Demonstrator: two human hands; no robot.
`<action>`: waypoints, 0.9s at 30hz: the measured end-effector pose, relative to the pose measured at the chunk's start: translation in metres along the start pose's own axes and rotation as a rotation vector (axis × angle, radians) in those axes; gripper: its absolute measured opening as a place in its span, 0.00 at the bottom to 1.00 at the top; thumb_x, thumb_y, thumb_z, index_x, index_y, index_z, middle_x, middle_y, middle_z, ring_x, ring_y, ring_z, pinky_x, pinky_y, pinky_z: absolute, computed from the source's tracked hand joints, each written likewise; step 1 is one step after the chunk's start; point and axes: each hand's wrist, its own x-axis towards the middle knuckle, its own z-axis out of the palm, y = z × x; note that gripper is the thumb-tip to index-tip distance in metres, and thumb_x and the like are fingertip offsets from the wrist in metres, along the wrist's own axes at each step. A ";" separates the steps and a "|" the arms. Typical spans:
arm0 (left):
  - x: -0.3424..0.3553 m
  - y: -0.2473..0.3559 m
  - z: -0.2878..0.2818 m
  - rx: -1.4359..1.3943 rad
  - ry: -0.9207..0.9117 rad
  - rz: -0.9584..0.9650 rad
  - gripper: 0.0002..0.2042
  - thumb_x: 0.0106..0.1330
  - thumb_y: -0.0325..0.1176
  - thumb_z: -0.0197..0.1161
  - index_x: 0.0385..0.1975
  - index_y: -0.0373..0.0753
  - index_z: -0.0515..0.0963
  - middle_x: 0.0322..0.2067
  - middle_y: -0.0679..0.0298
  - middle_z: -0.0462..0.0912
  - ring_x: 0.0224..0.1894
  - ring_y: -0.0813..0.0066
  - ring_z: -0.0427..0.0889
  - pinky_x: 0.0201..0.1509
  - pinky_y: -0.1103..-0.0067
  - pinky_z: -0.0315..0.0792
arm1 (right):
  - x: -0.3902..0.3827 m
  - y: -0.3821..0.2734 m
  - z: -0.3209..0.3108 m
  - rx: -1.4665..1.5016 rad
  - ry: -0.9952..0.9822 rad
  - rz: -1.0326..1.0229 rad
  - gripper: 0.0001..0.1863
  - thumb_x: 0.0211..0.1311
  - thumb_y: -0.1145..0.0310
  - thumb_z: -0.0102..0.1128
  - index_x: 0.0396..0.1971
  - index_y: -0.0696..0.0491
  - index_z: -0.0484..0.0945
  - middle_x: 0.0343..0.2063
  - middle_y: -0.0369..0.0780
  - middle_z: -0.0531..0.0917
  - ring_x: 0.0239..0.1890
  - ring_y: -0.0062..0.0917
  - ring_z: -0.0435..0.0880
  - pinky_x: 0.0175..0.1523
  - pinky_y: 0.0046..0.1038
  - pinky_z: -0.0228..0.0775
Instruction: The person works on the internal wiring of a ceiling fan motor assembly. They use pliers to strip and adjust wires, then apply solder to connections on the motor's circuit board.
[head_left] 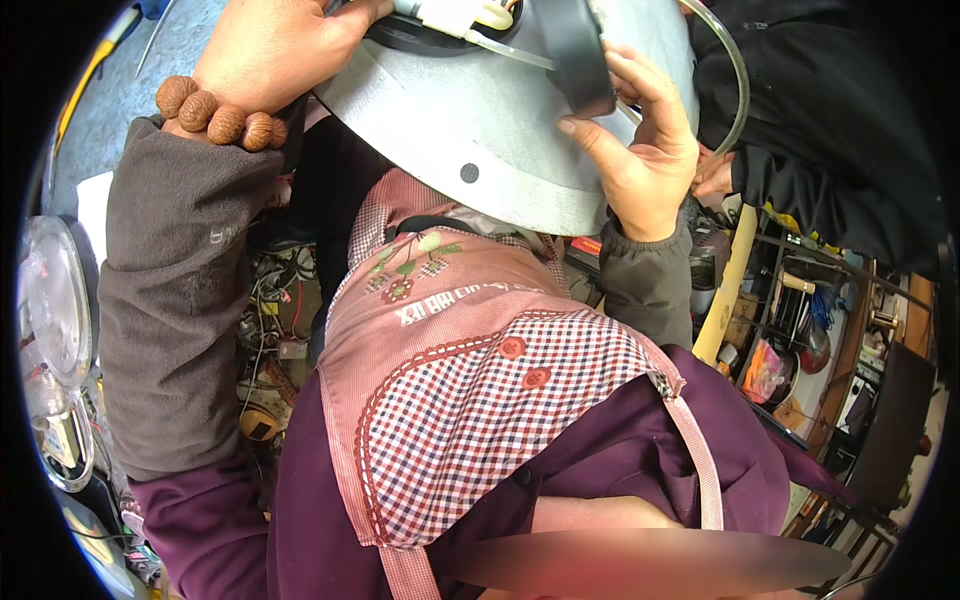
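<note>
A large silver metal dome fills the top centre, carrying a white plastic fitting in a dark round opening. A clear tube runs from the fitting, and another clear hose loops at the right. My left hand, with a bead bracelet, has its fingers closed at the top edge beside the fitting; what they hold is unclear. My right hand grips a black curved part over the dome, thumb at its lower end, fingers behind it.
Another person in a black sleeve stands at the right, with a hand behind my right hand. Cluttered wires lie below me; shelves with tools are at the right, a clear round lid at the left.
</note>
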 end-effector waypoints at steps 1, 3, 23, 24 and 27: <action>0.001 -0.001 0.000 -0.016 -0.005 -0.016 0.12 0.71 0.24 0.62 0.51 0.41 0.84 0.42 0.64 0.88 0.47 0.76 0.83 0.55 0.77 0.77 | 0.001 -0.002 0.004 -0.020 0.008 -0.007 0.32 0.40 0.80 0.80 0.52 0.52 0.84 0.56 0.41 0.83 0.55 0.30 0.83 0.59 0.31 0.76; 0.003 0.002 -0.001 -0.056 -0.016 -0.088 0.11 0.71 0.23 0.62 0.50 0.41 0.84 0.41 0.65 0.88 0.45 0.78 0.83 0.52 0.79 0.77 | 0.003 -0.002 0.005 -0.151 -0.002 -0.075 0.28 0.41 0.80 0.79 0.47 0.51 0.83 0.55 0.41 0.82 0.55 0.32 0.82 0.59 0.32 0.76; 0.005 0.002 0.005 -0.383 -0.003 -0.225 0.10 0.71 0.20 0.62 0.48 0.39 0.84 0.38 0.66 0.87 0.41 0.80 0.82 0.47 0.81 0.78 | 0.036 -0.012 -0.020 -0.103 -0.345 0.347 0.72 0.37 0.53 0.89 0.79 0.58 0.50 0.72 0.51 0.65 0.69 0.40 0.72 0.70 0.38 0.66; 0.005 0.007 0.006 -0.361 0.015 -0.255 0.10 0.71 0.20 0.63 0.48 0.39 0.84 0.38 0.66 0.87 0.41 0.80 0.82 0.47 0.81 0.78 | 0.043 -0.016 -0.018 -0.127 -0.386 0.372 0.72 0.36 0.54 0.90 0.79 0.59 0.50 0.71 0.52 0.66 0.69 0.40 0.72 0.71 0.38 0.66; 0.007 0.008 0.003 -0.260 0.013 -0.276 0.10 0.71 0.21 0.63 0.49 0.39 0.84 0.38 0.66 0.87 0.41 0.80 0.83 0.46 0.81 0.78 | 0.057 -0.027 -0.009 -0.167 -0.435 0.361 0.72 0.35 0.58 0.90 0.78 0.62 0.49 0.69 0.52 0.67 0.69 0.40 0.71 0.72 0.39 0.66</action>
